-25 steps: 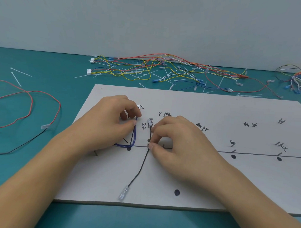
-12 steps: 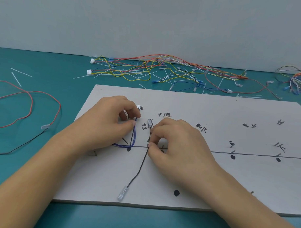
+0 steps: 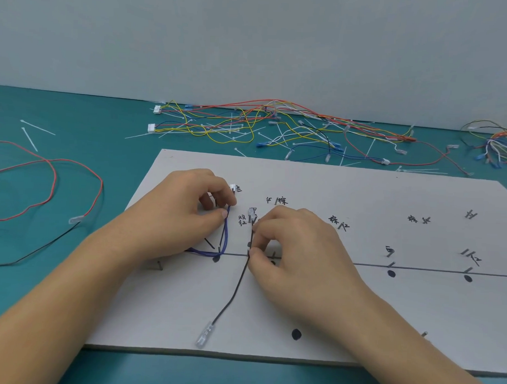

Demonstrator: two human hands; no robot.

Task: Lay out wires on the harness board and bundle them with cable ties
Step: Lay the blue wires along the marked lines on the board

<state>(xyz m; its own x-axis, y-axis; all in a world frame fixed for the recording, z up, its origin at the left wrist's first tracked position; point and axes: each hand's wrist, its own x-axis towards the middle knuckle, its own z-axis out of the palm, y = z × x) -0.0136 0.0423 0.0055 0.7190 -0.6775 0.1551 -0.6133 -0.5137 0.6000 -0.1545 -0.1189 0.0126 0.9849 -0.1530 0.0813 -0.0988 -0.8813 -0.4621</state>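
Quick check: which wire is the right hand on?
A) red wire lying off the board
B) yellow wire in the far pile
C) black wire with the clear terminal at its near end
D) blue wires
C: the right hand pinches the black wire where it crosses the line drawn on the harness board, while the left hand pinches the blue wires.

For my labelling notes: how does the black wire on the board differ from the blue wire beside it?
The black wire is one strand; the blue wire shows several. The black wire crosses the drawn line and ends in a clear terminal; the blue wire bends left at that line. The right hand pinches the black wire, the left hand the blue wire. Both lie on the harness board.
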